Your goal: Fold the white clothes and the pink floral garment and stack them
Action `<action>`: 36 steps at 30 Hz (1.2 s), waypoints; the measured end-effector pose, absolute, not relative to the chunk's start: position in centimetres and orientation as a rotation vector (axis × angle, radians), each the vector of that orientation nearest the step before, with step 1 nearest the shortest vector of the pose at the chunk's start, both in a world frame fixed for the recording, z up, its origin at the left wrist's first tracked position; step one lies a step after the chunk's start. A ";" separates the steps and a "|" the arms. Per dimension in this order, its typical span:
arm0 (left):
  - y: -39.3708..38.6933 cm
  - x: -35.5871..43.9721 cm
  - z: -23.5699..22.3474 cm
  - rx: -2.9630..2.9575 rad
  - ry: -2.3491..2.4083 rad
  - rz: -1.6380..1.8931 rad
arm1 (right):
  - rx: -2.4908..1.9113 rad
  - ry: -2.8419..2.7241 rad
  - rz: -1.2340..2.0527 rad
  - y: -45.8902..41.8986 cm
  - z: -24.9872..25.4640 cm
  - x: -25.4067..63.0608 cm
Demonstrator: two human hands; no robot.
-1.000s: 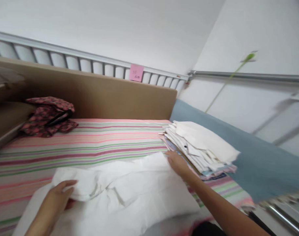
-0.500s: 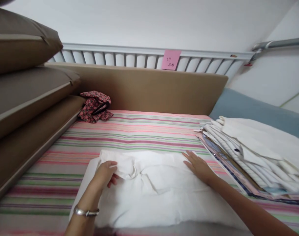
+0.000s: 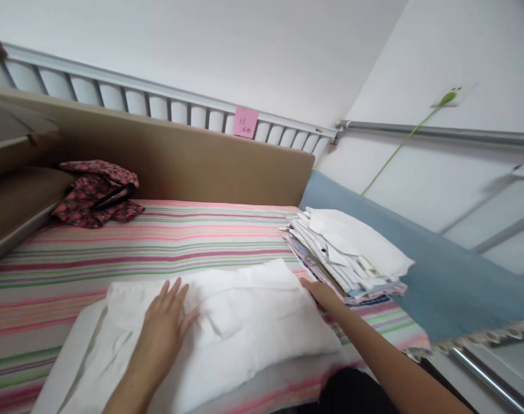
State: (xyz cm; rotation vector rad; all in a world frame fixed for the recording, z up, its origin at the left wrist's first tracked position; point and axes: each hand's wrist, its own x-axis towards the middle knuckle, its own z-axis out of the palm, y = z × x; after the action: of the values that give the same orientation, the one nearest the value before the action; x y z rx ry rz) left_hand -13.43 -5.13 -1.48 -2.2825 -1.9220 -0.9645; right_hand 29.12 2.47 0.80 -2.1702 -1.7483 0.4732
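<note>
A white garment [image 3: 253, 322] lies folded in front of me, its creased fabric bunched a little in the middle. Under its left side shows a flat white panel [image 3: 67, 359]. My left hand [image 3: 164, 325] rests on the left part of the cloth, fingers spread and palm down. At the garment's right edge, my right hand [image 3: 322, 294] has its fingers curled around the fabric, with the fingertips mostly hidden. Just beyond that hand is a stack of folded clothes [image 3: 352, 247], white and striped pieces above, coloured ones below.
Striped sheet [image 3: 179, 230] covers the bed. Brown cushions [image 3: 24, 184] and a floral pink cloth [image 3: 98, 195] are at the left. A brown padded board [image 3: 192, 161] stands before a white radiator [image 3: 158, 106] with a pink note [image 3: 245, 122]. Blue cover [image 3: 417, 259] lies right.
The view has turned right. My left hand has gone from closed at the garment's upper left to spread flat on it. My right hand has slid from its top to its right edge.
</note>
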 end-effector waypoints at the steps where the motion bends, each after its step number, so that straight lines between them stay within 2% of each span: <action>1: -5.3 -12.2 -1.8 -2.300 -1.896 -0.926 | -2.157 -1.750 0.519 2.4 0.9 28.8; 3: -5.8 -10.1 -2.2 -2.332 -1.870 -0.860 | -2.119 -1.671 0.742 2.4 1.0 28.1; 7: -5.9 -7.6 -2.0 -2.386 -1.882 -0.781 | -1.969 -1.187 1.474 2.1 0.9 27.4; 9: -5.7 -6.6 -1.9 -2.423 -1.895 -0.748 | -1.922 -1.016 1.613 2.0 0.9 27.3; 11: -5.4 -5.5 -1.8 -2.477 -1.913 -0.708 | -1.900 -0.970 1.539 1.9 1.3 27.1; 15: -5.0 -3.7 -1.9 -2.585 -1.992 -0.621 | -1.896 -1.010 1.190 2.2 3.0 25.7; 19: -5.2 -3.1 -1.3 -2.723 -2.086 -0.604 | -1.779 -0.998 1.195 2.0 6.9 21.9; 23: -5.5 -4.7 0.5 -2.766 -2.252 -1.032 | -1.564 -1.047 1.359 0.4 11.6 15.4; 27: -5.9 -9.5 1.8 -2.383 -2.454 -1.902 | -1.331 -1.214 1.475 -1.5 13.4 7.6; 29: -6.4 -13.2 2.0 -2.068 -2.496 -2.308 | -1.219 -1.251 1.494 -2.0 12.3 3.4; 31: -7.4 -17.2 2.2 -1.716 -2.515 -2.567 | -1.152 -1.299 1.462 -2.4 10.2 -1.0; 36: -10.6 -25.2 3.1 -0.870 -2.498 -2.824 | -1.349 -1.506 1.270 -3.6 3.3 -10.3</action>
State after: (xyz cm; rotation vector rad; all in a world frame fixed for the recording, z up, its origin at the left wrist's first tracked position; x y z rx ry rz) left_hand -25.15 -10.63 3.11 -0.8701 -2.4977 -2.8239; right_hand -10.35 -3.60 3.33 -1.3487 -1.5065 1.2703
